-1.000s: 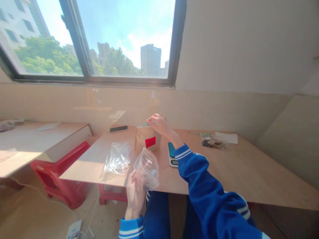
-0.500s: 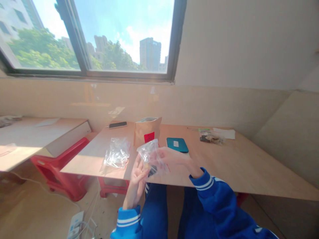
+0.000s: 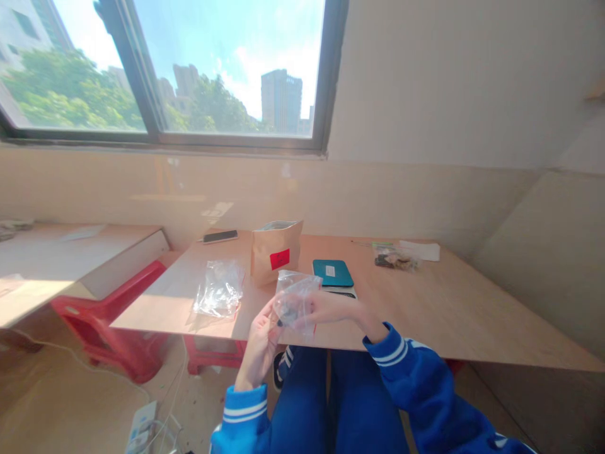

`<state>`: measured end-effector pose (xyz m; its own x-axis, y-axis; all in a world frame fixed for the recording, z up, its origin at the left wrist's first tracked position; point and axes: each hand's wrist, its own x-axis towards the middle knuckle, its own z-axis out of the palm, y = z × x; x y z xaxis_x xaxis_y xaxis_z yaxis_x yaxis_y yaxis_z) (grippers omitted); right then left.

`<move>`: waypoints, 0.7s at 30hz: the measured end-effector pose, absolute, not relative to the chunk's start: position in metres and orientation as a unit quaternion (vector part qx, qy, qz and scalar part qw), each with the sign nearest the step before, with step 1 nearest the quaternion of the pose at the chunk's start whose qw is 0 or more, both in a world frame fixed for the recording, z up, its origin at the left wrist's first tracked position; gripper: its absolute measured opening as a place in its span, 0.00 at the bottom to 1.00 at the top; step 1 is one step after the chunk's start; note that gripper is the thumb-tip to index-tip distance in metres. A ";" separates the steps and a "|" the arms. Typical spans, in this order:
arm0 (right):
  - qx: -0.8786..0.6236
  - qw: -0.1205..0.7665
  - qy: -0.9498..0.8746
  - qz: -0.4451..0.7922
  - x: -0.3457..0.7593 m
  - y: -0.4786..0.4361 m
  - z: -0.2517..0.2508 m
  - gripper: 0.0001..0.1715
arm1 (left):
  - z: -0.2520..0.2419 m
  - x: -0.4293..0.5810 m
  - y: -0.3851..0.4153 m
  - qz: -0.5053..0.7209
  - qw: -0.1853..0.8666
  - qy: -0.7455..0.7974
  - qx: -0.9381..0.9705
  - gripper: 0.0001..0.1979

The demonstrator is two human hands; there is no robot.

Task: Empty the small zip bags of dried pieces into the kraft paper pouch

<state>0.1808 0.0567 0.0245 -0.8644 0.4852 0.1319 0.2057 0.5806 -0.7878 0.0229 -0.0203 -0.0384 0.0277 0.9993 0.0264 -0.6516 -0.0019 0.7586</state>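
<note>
A clear plastic bag [image 3: 297, 282] with a red strip along its edge is held up over the table's front edge. My left hand [image 3: 259, 340] pinches its left side, fingers closed. At the bag's right side is my right hand [image 3: 335, 308], fingers curled and partly seen through the film; whether they are inside or behind it I cannot tell. Something small and dark shows through the bag near my left fingertips, too blurred to name. Just behind stands an open brown paper pouch [image 3: 263, 260] with a red label. A teal-topped digital scale [image 3: 331, 282] lies beyond my right hand.
Several flat clear bags [image 3: 218, 290] lie at the left of the table [image 3: 454, 315]. A phone [image 3: 220, 236] rests at the back left. A filled clear bag [image 3: 397, 260] and white paper [image 3: 420, 250] sit back right. A red stool [image 3: 111, 321] stands left.
The held bag has come more upright and shifted slightly right, both hands still at it. The view has moved a little, and more of the scale's front now shows.
</note>
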 end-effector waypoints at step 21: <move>-0.316 0.355 -0.790 0.387 0.194 0.090 0.056 0.34 | -0.045 -0.006 -0.019 0.661 0.689 0.246 0.166 0.26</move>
